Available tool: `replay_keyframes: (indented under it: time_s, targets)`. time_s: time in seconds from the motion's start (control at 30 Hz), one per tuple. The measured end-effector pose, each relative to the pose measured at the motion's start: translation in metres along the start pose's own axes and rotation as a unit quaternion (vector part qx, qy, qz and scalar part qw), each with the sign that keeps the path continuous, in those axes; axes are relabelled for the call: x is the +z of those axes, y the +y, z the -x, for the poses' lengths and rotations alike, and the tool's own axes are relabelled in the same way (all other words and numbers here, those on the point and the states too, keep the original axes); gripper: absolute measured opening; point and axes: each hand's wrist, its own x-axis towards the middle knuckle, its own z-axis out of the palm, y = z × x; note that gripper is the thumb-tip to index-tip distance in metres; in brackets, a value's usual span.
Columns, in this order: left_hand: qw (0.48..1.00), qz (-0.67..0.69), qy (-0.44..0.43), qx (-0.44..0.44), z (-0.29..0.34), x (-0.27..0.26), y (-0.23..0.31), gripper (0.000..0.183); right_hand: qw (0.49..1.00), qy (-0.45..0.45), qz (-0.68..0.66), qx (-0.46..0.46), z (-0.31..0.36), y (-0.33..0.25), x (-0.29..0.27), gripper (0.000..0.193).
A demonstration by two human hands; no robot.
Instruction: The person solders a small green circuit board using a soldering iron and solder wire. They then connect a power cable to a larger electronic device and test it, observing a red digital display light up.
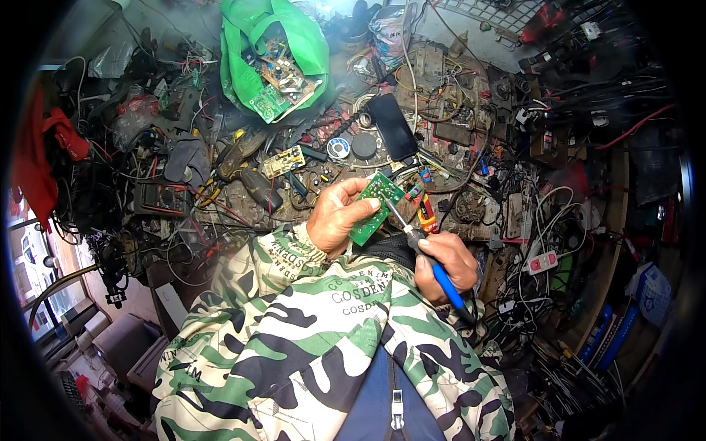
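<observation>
My left hand [340, 217] grips a green circuit board [369, 231] by its left edge, thumb on the face that shows solder joints. The board is held up tilted over the near side of the cluttered bench. In my right hand [450, 266] is a soldering iron [443, 280] with a blue handle, fingers wrapped round its grip. Its metal tip points up and left, and meets or nearly meets the board's right part; contact is too small to tell. Just right of the board lies a yellow and red item [426, 213].
A green bag [312, 51] full of circuit boards stands at the back. Beyond my hands lie a black phone [393, 127], a solder spool [338, 148], a yellowish circuit board [284, 161] and a drill-like tool [257, 187]. At left sits a multimeter [162, 198]; at right, a white power strip [542, 262] with cables.
</observation>
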Motion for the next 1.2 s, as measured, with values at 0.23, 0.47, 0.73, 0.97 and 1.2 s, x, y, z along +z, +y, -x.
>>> replay_keyframes:
  time_s: [0.23,0.47,0.73,0.97,1.2]
  targets:
    - [1.000,0.008,0.001,-0.009,-0.0017,-0.0016,-0.0003,0.036,1.000,0.020,-0.010,0.012,0.0036,0.0004,0.0005,0.037]
    - [1.000,0.013,-0.002,-0.012,0.0001,-0.0009,-0.0007,0.038,1.000,0.008,-0.007,0.009,0.0017,0.0001,0.0004,0.036]
    - [1.000,0.014,-0.012,-0.018,-0.0005,-0.0028,-0.0023,0.038,1.000,0.004,-0.015,0.007,0.0040,0.0009,0.0005,0.036]
    - [1.000,0.017,-0.010,-0.015,0.0009,-0.0015,-0.0022,0.038,1.000,-0.002,-0.010,0.010,0.0044,0.0006,-0.0007,0.036]
    - [1.000,0.011,-0.011,-0.016,-0.0002,-0.0011,-0.0012,0.039,0.999,0.019,-0.032,0.011,0.0058,-0.0007,-0.0012,0.035]
